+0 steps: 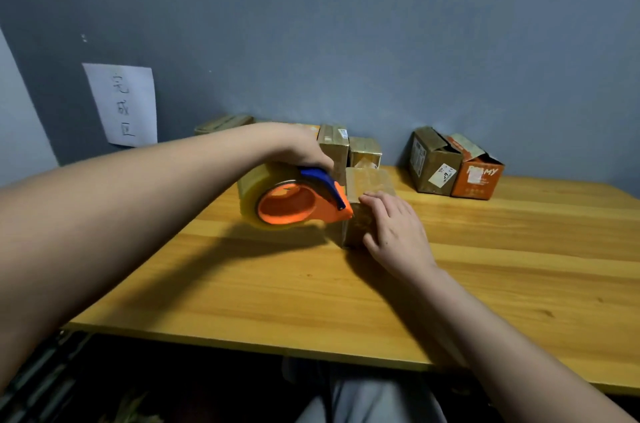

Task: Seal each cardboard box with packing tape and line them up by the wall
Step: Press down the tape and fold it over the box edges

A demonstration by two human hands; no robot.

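Hands meet at a small tape-wrapped brown cardboard box just above the centre of the frame, standing on the light wooden tabletop. The left hand curls its fingers round the blue handle of an orange plastic tape dispenser loaded with a roll of clear packing tape; the dispenser's front edge touches the box's left side. The right hand lies on the box's near right face, fingers straight and pressed flat against it, gripping nothing.

Behind the box, against the blue-grey wall, stand a tall taped cardboard box and a shorter shiny taped box, with a flat brown box further left, partly hidden by the left forearm. At centre right of the frame, a brown box with open flaps and a white label touches an orange printed box with open flaps. A white paper sheet with handwritten characters hangs on the wall at the left.
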